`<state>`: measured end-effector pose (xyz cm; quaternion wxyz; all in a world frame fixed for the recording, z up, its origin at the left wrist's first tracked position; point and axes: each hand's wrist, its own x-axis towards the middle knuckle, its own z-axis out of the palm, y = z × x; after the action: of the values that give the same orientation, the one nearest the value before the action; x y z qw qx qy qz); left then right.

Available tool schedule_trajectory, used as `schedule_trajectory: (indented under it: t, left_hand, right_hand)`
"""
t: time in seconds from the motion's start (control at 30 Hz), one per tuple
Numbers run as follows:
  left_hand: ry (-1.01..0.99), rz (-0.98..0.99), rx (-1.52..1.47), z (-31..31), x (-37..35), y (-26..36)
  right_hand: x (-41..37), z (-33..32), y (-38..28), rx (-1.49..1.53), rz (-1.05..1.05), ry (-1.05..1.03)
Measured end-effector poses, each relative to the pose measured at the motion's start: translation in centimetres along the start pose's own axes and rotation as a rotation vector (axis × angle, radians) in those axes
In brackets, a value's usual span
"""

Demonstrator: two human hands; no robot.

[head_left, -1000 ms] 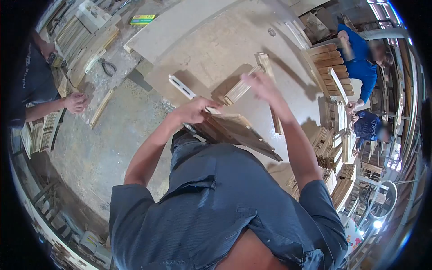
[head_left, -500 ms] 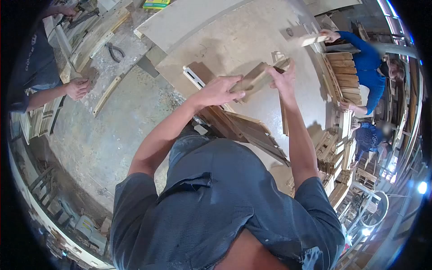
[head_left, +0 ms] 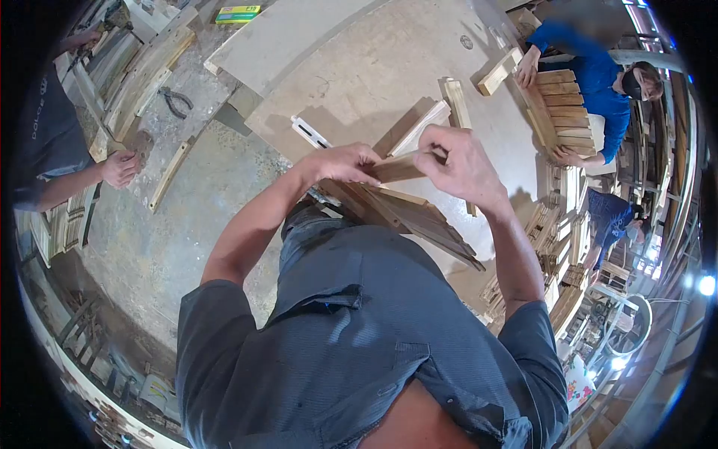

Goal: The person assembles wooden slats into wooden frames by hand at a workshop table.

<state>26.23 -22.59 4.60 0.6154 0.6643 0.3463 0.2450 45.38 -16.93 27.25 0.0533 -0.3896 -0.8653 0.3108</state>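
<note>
A short wooden slat [head_left: 400, 169] spans the gap between my hands, just above a slatted wooden panel [head_left: 430, 218] that leans near my waist. My left hand [head_left: 345, 163] is closed around the slat's left end. At its other end my right hand [head_left: 465, 169] pinches it with curled fingers. Beyond my left hand a pale slotted strip [head_left: 310, 133] sticks out over the table. Two loose wooden strips, one lying slanted [head_left: 425, 127] and one further back [head_left: 457, 102], rest on the tabletop beyond my hands.
On the right a co-worker in blue [head_left: 598, 90] holds another slatted panel [head_left: 562, 101], near a wood block [head_left: 499, 72]. Stacked slats [head_left: 550, 232] stand below. Pliers [head_left: 176, 103], a yellow-green box [head_left: 237, 13] and another person's hand [head_left: 120, 169] are left.
My hands have drawn the slat nearer to my body, and my left hand has closed on it. The co-worker in blue has let go of a wood block and now touches the panel.
</note>
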Motion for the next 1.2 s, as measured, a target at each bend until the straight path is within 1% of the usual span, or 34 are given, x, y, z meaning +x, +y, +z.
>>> schedule_trajectory:
  t: [0.07,0.1,0.17,0.2,0.27,0.33,0.37,0.43,0.47,0.5,0.53,0.57,0.6,0.63,0.67,0.7,0.73,0.8,0.83,0.9,0.93,0.97,1.0,1.03,1.07,1.1,1.13,1.17,1.2]
  left_hand:
    - [0.012,0.116,0.093,0.1,-1.0,0.3]
    - [0.014,0.199,0.053,-0.4,-1.7,0.0]
    - [0.020,0.228,0.024,-0.4,-2.3,-0.5]
    - [0.028,0.254,-0.004,-0.4,-2.5,-0.6]
    - [0.025,0.273,-0.018,-0.1,-2.2,-2.1]
    - [0.072,0.358,-0.103,0.1,-2.2,-3.0]
    - [0.062,0.360,-0.107,0.3,-2.2,-3.4]
    - [0.016,0.227,0.230,0.4,-1.1,-2.9]
    - [-0.008,0.247,0.231,0.6,-0.7,-2.5]
    - [-0.004,0.285,0.162,0.4,-0.8,-1.3]
    - [0.009,0.317,0.099,-0.2,-1.2,0.3]
    - [-0.081,-0.010,-0.022,-0.7,-1.7,1.9]
    - [-0.090,-0.006,-0.006,-0.3,-1.8,1.4]
    - [-0.050,0.103,0.019,0.4,-1.4,-0.2]
    - [-0.010,0.215,0.046,1.0,-0.9,-1.8]
    - [0.031,0.328,0.073,0.7,-0.8,-1.4]
    - [0.034,0.338,0.092,0.4,-0.9,-1.2]
    - [-0.026,0.273,0.082,0.2,-1.3,-0.9]
    - [-0.020,0.279,0.082,0.4,-1.5,-0.7]
    - [0.118,0.242,0.354,0.9,-2.4,-0.5]
    - [0.190,0.217,0.488,1.2,-3.0,-0.3]
    - [0.201,0.210,0.483,1.4,-3.8,0.2]
    - [0.310,0.217,0.432,1.6,-4.9,1.0]
    - [0.422,0.224,0.378,1.7,-5.9,1.8]
    - [0.538,0.230,0.323,1.7,-6.5,2.5]
    - [0.555,0.220,0.317,1.4,-7.2,2.8]
    - [0.583,0.161,0.228,1.1,-8.0,3.0]
    - [0.608,0.101,0.141,1.0,-8.8,3.1]
    - [0.614,0.085,0.137,0.7,-9.3,3.3]
  right_hand:
    - [0.1,0.4,-0.3,0.021,-0.102,-0.097]
    - [0.2,0.7,-0.6,0.021,-0.099,-0.095]
    - [0.8,1.2,-1.6,-0.206,-0.188,-0.223]
    - [1.2,1.2,-2.3,-0.204,-0.183,-0.223]
    - [1.8,1.1,-3.5,-0.238,-0.080,-0.301]
    - [2.0,1.7,-3.3,-0.238,-0.063,-0.340]
    - [2.0,2.0,-3.1,-0.239,-0.046,-0.371]
    - [1.4,2.5,-2.9,-0.189,-0.028,-0.349]
    - [0.9,2.7,-3.0,-0.135,-0.024,-0.332]
    - [0.9,2.9,-3.1,-0.181,0.019,-0.360]
    - [0.8,3.3,-3.0,-0.183,0.024,-0.343]
    - [0.5,4.2,-2.8,-0.184,-0.001,-0.329]
    - [0.1,4.9,-2.6,-0.186,-0.026,-0.313]
    - [0.1,5.0,-2.4,-0.193,-0.030,-0.294]
    - [0.2,5.0,-2.2,-0.171,-0.008,-0.323]
    - [0.6,4.7,-2.4,-0.150,0.013,-0.351]
    - [0.8,4.1,-2.5,-0.161,0.004,-0.335]
    - [1.2,2.3,-2.6,0.012,-0.059,-0.437]
    - [2.6,2.0,-0.2,0.148,0.221,-0.620]
    - [4.2,2.0,6.9,0.539,0.519,-0.412]
    - [5.1,2.0,8.9,0.288,0.508,-0.150]
    - [5.9,2.1,11.4,0.038,0.481,0.108]
    - [6.3,3.7,19.2,0.035,0.473,0.094]
    - [7.3,6.0,26.3,-0.155,0.211,0.392]
    - [7.6,5.8,25.6,-0.158,0.197,0.374]
    - [7.4,5.5,24.5,0.015,0.526,0.292]
    - [7.5,5.5,23.4,0.190,0.857,0.200]
    - [8.0,6.1,24.3,0.191,0.852,0.184]
    - [8.5,6.8,26.5,0.259,0.774,0.254]
